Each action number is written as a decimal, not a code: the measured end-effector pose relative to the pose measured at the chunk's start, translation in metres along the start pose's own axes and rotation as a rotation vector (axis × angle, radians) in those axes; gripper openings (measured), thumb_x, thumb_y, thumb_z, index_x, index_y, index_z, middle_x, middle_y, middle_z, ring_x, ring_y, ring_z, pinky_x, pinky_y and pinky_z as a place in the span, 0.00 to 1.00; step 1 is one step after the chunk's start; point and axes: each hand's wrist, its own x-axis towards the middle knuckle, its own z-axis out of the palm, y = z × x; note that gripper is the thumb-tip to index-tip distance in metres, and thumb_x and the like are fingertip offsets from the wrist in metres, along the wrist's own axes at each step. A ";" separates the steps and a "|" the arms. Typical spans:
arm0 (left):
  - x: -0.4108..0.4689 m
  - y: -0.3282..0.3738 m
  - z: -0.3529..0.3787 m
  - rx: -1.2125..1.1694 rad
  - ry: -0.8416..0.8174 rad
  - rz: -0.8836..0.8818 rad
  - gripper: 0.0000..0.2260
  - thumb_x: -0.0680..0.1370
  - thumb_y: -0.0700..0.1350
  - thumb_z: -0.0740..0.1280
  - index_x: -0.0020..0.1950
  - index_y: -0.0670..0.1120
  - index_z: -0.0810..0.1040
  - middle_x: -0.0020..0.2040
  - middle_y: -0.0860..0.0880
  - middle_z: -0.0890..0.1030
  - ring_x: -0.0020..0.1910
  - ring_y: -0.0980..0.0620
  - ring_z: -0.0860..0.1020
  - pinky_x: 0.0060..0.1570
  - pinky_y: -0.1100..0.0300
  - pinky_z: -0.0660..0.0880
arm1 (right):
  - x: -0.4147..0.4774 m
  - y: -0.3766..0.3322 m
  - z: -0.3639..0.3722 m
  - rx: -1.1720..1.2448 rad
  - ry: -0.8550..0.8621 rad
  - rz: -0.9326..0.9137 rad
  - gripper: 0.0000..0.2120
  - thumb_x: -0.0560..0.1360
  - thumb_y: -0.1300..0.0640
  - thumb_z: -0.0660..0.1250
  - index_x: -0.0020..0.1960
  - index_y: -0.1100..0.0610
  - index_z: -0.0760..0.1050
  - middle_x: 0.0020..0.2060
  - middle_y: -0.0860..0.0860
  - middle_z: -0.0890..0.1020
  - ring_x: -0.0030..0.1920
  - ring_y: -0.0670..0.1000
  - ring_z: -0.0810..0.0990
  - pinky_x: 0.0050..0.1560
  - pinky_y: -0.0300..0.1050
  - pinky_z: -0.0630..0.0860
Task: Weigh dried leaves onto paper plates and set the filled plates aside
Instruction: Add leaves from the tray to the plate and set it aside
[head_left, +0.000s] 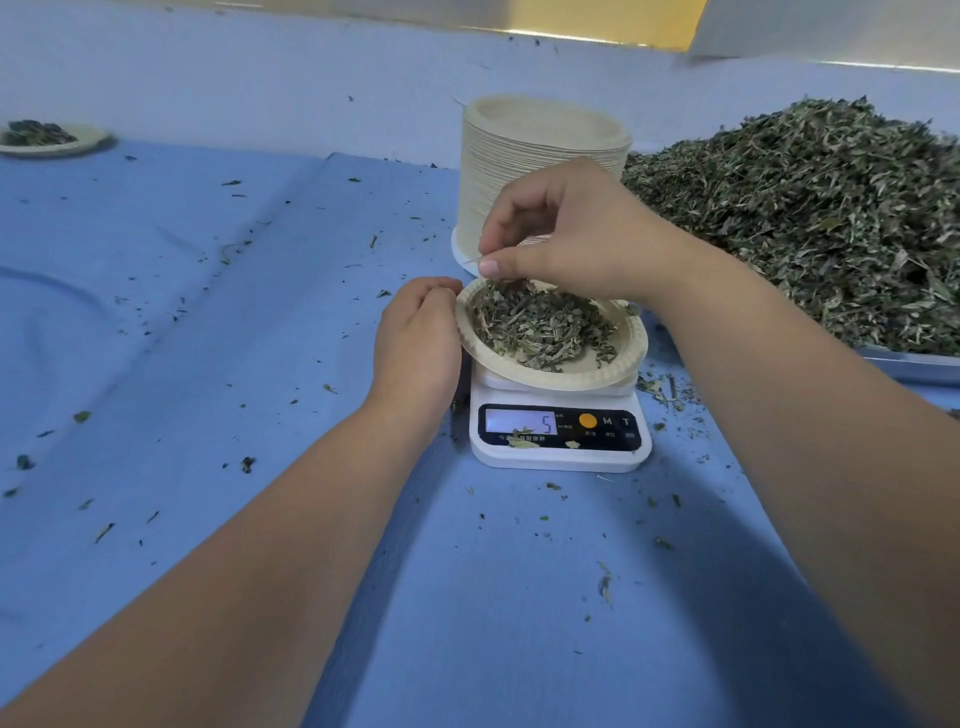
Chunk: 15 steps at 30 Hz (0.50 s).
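Beige paper plate (631, 349) of dried green leaves (540, 327) on white digital scale (558, 453).
Left hand (418, 338) grips its rim; right hand (566, 234) pinches a thin stem (471, 261).

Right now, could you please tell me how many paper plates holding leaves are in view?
2. One plate sits on the scale; a second plate lies far left on the blue cloth. The stack behind the scale holds none; others may lie out of frame.

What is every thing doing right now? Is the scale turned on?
Scale: on, reads 5.
Plate on scale: tilted, holding leaves.
Left hand: grips that plate's rim.
Right hand: pinches a stem above it.
Plate stack: upright, top plate empty.
Far plate: filled, set aside.
Leaf pile: heaped high.
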 end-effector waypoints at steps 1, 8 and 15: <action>-0.001 0.000 0.000 0.002 -0.003 0.001 0.17 0.70 0.51 0.58 0.51 0.51 0.84 0.49 0.53 0.84 0.51 0.54 0.82 0.59 0.45 0.79 | -0.005 0.000 -0.001 0.022 0.044 0.008 0.06 0.70 0.64 0.79 0.45 0.60 0.83 0.39 0.54 0.86 0.40 0.47 0.85 0.47 0.42 0.82; -0.004 0.002 0.000 -0.025 -0.004 -0.018 0.16 0.68 0.50 0.58 0.47 0.51 0.83 0.40 0.59 0.84 0.40 0.63 0.80 0.52 0.51 0.79 | -0.036 0.016 -0.011 0.102 0.413 0.059 0.05 0.71 0.62 0.78 0.46 0.61 0.84 0.40 0.52 0.86 0.39 0.44 0.83 0.43 0.39 0.80; -0.010 0.008 -0.002 -0.024 -0.003 -0.022 0.17 0.68 0.50 0.58 0.49 0.49 0.83 0.44 0.59 0.82 0.48 0.58 0.80 0.61 0.46 0.79 | -0.078 0.072 -0.043 -0.166 0.743 0.401 0.07 0.75 0.56 0.70 0.51 0.47 0.82 0.36 0.43 0.84 0.39 0.45 0.82 0.49 0.44 0.80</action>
